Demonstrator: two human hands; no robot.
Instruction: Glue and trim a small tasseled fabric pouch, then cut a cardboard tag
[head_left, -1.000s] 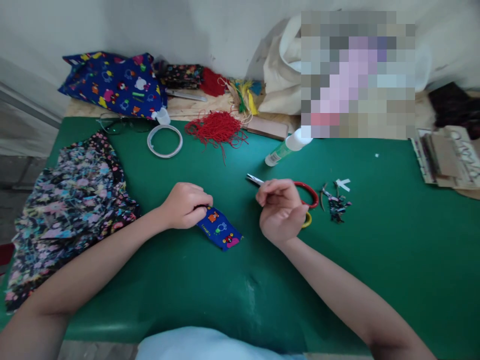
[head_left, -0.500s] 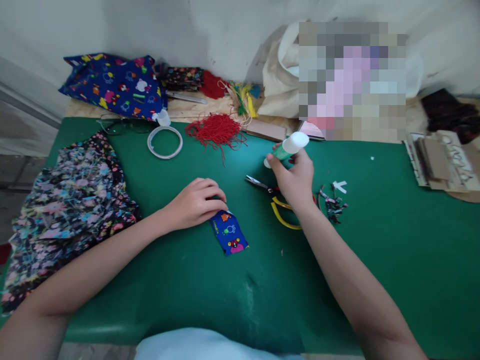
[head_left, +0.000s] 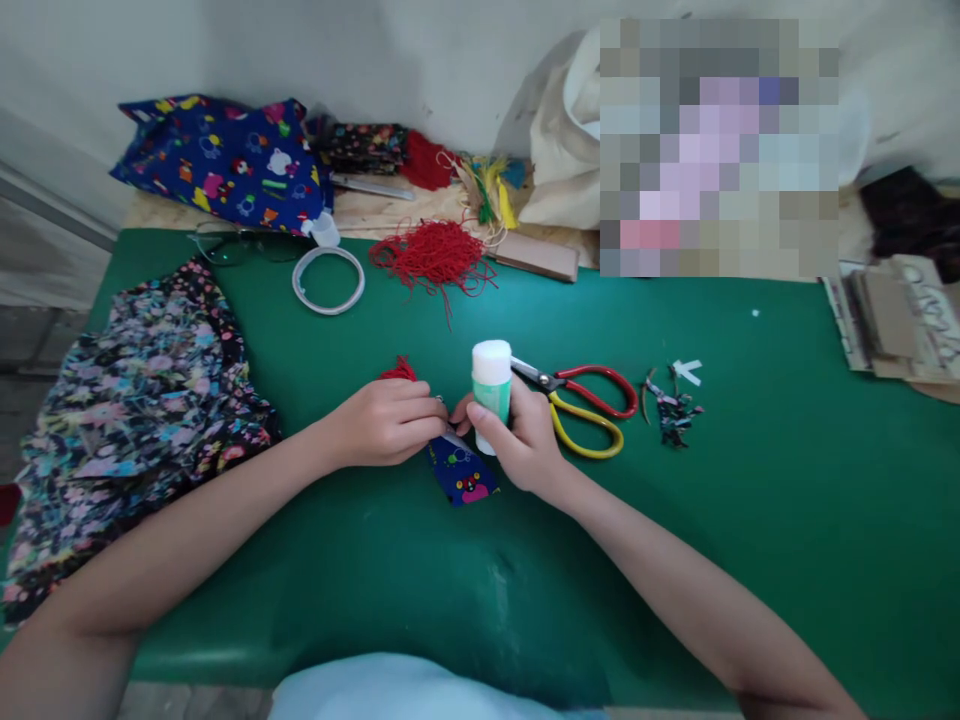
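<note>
A small blue patterned fabric piece lies on the green table, its top end between my hands. My left hand is closed on that end, with a red tassel showing just beyond the knuckles. In my right hand a white and green glue stick stands nearly upright, its white end up. The fingertips of my right hand reach the fabric's top edge beside my left fingers. Scissors with one red and one yellow handle lie right behind my right hand.
Floral fabric covers the left side. Towards the back are a white ring, glasses, red threads and a blue patterned bundle. Fabric scraps lie right; cardboard pieces sit far right.
My right hand has come left and towards me with the glue stick, from above the scissors to the fabric piece. The stick is now more upright. The red tassel now shows beyond my left hand.
</note>
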